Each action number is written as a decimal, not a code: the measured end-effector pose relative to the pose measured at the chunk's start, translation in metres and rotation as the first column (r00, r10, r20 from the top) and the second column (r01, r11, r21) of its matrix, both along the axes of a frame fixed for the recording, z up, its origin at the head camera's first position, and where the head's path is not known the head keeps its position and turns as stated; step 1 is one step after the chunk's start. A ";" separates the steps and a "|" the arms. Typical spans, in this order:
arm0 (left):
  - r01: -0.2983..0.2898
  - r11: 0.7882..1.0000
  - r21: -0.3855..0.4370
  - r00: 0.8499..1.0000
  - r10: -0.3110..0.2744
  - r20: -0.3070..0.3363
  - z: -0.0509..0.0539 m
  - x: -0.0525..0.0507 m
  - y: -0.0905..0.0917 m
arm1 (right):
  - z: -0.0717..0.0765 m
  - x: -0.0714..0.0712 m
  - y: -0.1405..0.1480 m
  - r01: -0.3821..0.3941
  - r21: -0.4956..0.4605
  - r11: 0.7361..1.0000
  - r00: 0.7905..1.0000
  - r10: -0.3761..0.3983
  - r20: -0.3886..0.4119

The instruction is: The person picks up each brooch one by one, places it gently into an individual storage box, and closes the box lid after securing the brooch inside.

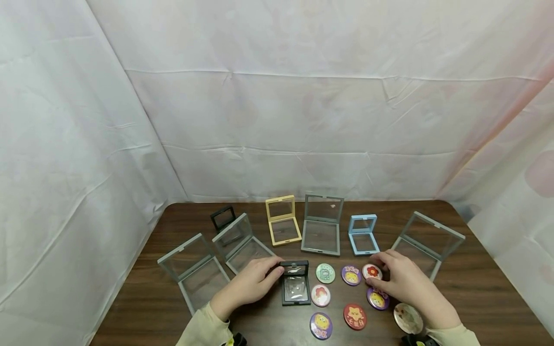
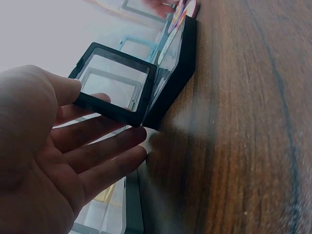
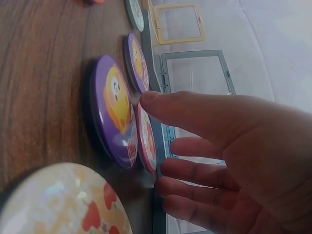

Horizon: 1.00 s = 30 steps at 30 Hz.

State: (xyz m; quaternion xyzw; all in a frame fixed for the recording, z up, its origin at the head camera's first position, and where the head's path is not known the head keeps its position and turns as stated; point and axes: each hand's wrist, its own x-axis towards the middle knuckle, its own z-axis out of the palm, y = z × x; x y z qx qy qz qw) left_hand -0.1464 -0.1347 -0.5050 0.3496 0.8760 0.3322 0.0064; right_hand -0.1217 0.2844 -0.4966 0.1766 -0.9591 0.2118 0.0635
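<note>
My left hand (image 1: 255, 280) pinches the raised lid of a small black display case (image 1: 296, 302) between thumb and fingers. The case stands on the table with its clear window in the base. My right hand (image 1: 402, 278) reaches round a round white badge with a red flower (image 1: 372, 272), thumb and fingertips at its edges. That badge still lies flat, partly covered by the hand. Close beside it are a purple badge with a yellow figure (image 3: 114, 112), another purple badge (image 1: 351, 275) and a larger patterned badge (image 1: 408, 318).
More badges lie in the middle: a green one (image 1: 325, 273), a pink flower one (image 1: 321, 295), a red one (image 1: 355, 316) and a purple one (image 1: 321, 326). Behind stand open cases: yellow (image 1: 298, 236), grey (image 1: 321, 253), blue (image 1: 364, 253). Further grey cases flank both arms.
</note>
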 end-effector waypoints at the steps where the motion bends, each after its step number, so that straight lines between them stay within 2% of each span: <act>1: 0.000 1.000 -0.001 1.000 0.000 -0.004 0.000 0.000 0.000 | 0.000 0.000 0.000 0.000 -0.001 1.000 1.000 0.000 0.000; 7: 0.007 1.000 -0.010 1.000 -0.007 -0.029 0.002 0.001 0.000 | -0.004 0.000 0.001 0.002 0.004 1.000 1.000 -0.002 0.010; 16: 0.015 1.000 -0.007 1.000 -0.015 0.006 0.002 0.002 -0.001 | -0.008 -0.001 0.003 -0.013 0.023 1.000 1.000 0.013 0.026; 22: 0.014 1.000 -0.007 0.999 -0.014 0.033 0.002 0.002 0.000 | -0.012 -0.003 0.014 -0.087 -0.022 0.996 0.995 0.088 0.045; 30: 0.015 1.000 -0.003 1.000 -0.015 0.020 0.001 0.001 0.000 | -0.017 -0.005 0.022 -0.181 -0.075 0.981 0.983 0.182 0.007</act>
